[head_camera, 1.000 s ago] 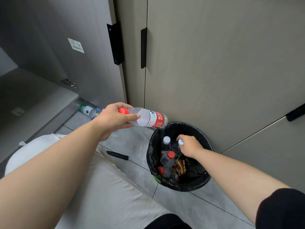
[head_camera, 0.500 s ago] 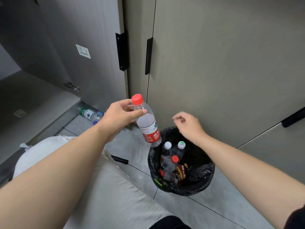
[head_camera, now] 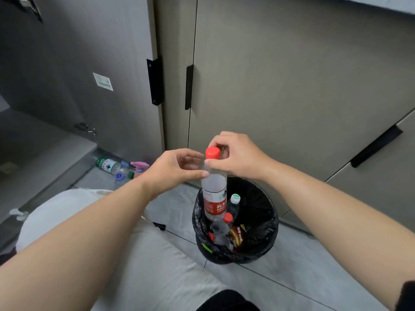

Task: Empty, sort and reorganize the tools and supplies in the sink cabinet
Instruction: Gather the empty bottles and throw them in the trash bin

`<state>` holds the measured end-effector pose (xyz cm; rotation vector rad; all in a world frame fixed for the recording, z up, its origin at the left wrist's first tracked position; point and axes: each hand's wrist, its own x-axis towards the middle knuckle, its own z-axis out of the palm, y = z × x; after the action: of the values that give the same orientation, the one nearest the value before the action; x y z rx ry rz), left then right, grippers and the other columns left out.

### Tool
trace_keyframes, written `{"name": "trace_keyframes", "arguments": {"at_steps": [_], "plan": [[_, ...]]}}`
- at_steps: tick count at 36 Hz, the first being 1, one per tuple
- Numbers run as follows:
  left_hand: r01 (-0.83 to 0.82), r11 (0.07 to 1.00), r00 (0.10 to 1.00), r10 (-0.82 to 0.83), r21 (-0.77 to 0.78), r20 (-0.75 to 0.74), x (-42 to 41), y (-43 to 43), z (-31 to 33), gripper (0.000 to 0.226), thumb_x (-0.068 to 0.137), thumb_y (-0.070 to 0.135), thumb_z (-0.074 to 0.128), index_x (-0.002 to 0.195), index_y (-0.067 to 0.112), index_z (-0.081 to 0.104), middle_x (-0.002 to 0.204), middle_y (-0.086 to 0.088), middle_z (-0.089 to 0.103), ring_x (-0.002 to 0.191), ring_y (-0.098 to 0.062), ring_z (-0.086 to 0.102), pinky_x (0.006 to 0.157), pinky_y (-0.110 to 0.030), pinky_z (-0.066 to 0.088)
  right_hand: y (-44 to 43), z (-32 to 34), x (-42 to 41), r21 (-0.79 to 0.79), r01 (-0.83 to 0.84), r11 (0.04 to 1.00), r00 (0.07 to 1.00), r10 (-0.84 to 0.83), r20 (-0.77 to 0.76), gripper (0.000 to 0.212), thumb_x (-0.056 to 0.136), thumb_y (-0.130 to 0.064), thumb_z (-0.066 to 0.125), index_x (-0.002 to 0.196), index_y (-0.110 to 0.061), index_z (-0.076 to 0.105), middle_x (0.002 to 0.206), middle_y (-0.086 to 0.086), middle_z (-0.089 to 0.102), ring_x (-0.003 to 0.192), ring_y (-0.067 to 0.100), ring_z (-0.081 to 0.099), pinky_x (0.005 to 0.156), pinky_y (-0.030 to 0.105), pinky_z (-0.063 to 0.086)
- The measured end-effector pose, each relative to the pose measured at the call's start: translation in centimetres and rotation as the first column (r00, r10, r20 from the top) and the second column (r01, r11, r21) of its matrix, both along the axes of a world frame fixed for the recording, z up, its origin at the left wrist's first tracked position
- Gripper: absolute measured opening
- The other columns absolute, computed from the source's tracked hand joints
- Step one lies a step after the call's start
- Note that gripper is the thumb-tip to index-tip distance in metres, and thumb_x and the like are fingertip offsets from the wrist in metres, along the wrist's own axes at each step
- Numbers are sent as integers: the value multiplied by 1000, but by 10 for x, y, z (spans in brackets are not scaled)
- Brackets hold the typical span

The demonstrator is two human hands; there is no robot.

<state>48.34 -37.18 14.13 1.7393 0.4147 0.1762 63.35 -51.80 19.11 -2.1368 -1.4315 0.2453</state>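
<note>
Grey tiled floor (head_camera: 280,288) (thin dark joints)

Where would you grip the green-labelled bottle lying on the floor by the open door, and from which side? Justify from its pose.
Probably the labelled barrel of the green-labelled bottle, from above, fingers spanning its width. It lies on its side on the floor, with the open door close behind and a pink spray trigger crowding one end, so the top looks freest.

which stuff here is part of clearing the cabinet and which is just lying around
Job: red-capped bottle, gripped by left hand and right hand; black-lined bin holding bottles; floor bottles and pink spray head by the open door.
Lying about: small black object on the tiles; door sticker.
</note>
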Motion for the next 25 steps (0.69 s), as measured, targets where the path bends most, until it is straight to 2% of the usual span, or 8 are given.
{"name": "trace_keyframes", "arguments": {"at_steps": [3, 5, 10, 15, 19, 22, 25], "plan": [[-50, 988, 997, 58, 143, -47, 0, -1, -3, 39, 73, 34, 90, 109, 27, 75, 108, 1, 74, 98, -11, 71, 75, -16, 55, -19, 1, 13, -119, 53, 991, 999, -52, 13, 14, 75, -29, 79, 81, -23, 68, 83, -6, 63, 70, 5, 54, 72, 24, 45], [-69, 986, 996, 78, 153, -53, 0, 0, -6, 30, 77, 32, 88, 104, 25, 75, 106, -3, 74, 89, -12, 70, 68, -16, 53, -33, -2, 21, -207, 95, 974, 996, -93, 18, 12, 72, -27, 77, 78, -25, 67, 82, -7, 66, 74, 9, 57, 73, 27, 47], [-39, 979, 994, 58, 198, -92, 1, 2, -9, 22, 83, 29, 84, 101, 20, 75, 100, -5, 75, 81, -8, 65, 77, -25, 55, -60, -28, 43, -389, 193, 901, 978, -210, -2, 10, 70, -26, 73, 76, -24, 65, 74, -9, 68, 69, 10, 59, 69, 27, 49], [-46, 972, 991, 74, 229, -114, 0, 4, -12, 17, 84, 28, 83, 98, 22, 76, 96, -2, 75, 79, -7, 65, 82, -27, 55, -75, -71, 53, -474, 266, 840, 948, -317, -29, 11, 71, -21, 71, 80, -21, 65, 73, -6, 67, 65, 13, 62, 67, 30, 55], [-44, 967, 989, 79, 253, -128, -1, 5, -13, 16, 85, 27, 83, 98, 21, 76, 95, -2, 75, 72, 0, 64, 67, -8, 48, -82, -113, 51, -540, 302, 785, 943, -331, 46, 9, 75, -18, 70, 81, -19, 63, 89, -1, 65, 85, 21, 61, 72, 31, 51], [-49, 964, 985, 90, 262, -148, -2, 6, -15, 14, 85, 27, 82, 98, 21, 76, 92, -1, 75, 67, 4, 62, 63, -6, 45, -91, -142, 44, -567, 349, 746, 932, -342, 123, 10, 81, -13, 64, 86, -21, 60, 102, 5, 57, 95, 29, 60, 80, 36, 52], [-52, 959, 981, 102, 278, -167, -3, 7, -16, 14, 86, 28, 81, 97, 23, 75, 90, 2, 75, 71, 1, 64, 66, -9, 45, -102, -165, 40, -606, 372, 703, 924, -345, 167, 15, 86, -18, 65, 99, -24, 60, 111, 6, 53, 100, 31, 59, 86, 39, 51]]}}
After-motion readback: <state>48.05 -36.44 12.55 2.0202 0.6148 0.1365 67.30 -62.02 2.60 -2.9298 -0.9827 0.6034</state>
